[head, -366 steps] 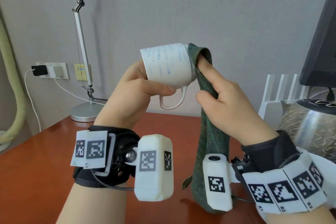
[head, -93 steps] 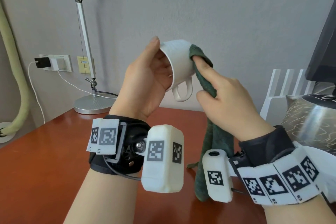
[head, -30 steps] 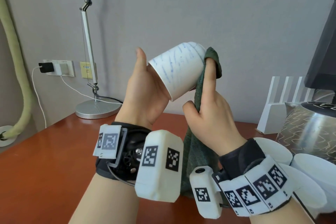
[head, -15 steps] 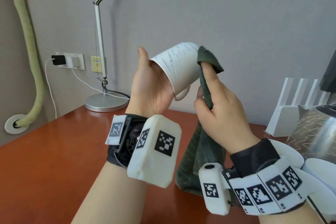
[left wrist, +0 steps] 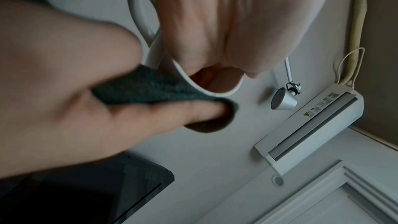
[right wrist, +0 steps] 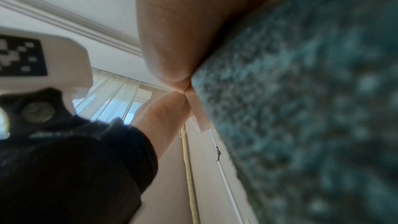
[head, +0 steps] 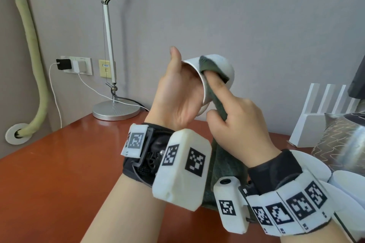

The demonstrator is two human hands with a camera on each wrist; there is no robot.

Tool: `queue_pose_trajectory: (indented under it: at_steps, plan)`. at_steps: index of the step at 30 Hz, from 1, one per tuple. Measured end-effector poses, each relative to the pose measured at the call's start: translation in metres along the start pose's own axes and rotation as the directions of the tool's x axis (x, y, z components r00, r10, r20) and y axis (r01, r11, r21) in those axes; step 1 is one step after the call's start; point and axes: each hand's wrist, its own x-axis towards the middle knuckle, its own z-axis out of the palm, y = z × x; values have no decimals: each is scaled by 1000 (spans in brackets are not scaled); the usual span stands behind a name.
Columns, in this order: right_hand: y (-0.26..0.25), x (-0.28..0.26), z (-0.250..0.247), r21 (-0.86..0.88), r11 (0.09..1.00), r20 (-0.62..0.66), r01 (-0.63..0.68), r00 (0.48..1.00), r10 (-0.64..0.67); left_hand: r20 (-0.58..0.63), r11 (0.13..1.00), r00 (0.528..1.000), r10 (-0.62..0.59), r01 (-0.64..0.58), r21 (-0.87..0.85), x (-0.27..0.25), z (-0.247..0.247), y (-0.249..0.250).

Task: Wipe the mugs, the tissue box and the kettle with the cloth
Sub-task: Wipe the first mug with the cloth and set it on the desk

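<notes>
Two hands meet at one mug (head: 219, 69), held up in the air above the red-brown table (head: 59, 173) and well apart from it; the left hand (head: 177, 94) carries it, with fingers pushed inside the mouth (the left wrist view shows fingertips within the rim) and the thumb standing up beside the rim; the mug lies tipped on its side, its long axis running from the open mouth at the left palm up and away to the closed bottom on the right, with the handle on the lower side; the right hand (head: 235, 122) holds the green cloth (head: 209, 67), its forefinger stretched out and pressing a fold against the outer wall just past the rim, its other fingers curled round the hanging length, which trails down between the wrists toward the table; so the wall to be wiped lies directly under that forefinger, and a stroke along the axis toward the bottom, or a turn of the mug by the left hand, looks like what brings fresh surface under the cloth; the kettle (head: 343, 144) sits near at the right edge, untouched; no tissue box is in view.
</notes>
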Motion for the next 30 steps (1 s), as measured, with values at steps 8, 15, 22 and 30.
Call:
queue_pose_trajectory:
  at_steps: [8,15,22,30]
  plan:
    - [-7,-6,5,86,996,46,-1,999,-3,-6,975,985,171,-170,-145,-3,-1,9]
    - [1,0,-4,45,998,8,-46,999,45,33,993,995,93,-91,-70,-4,8,3]
    - [-6,-4,0,69,998,18,-1,1000,0,-14,982,993,118,-119,-147,-4,6,6]
    - [2,1,-14,76,995,-48,-63,997,67,72,997,997,34,-39,71,-10,13,3]
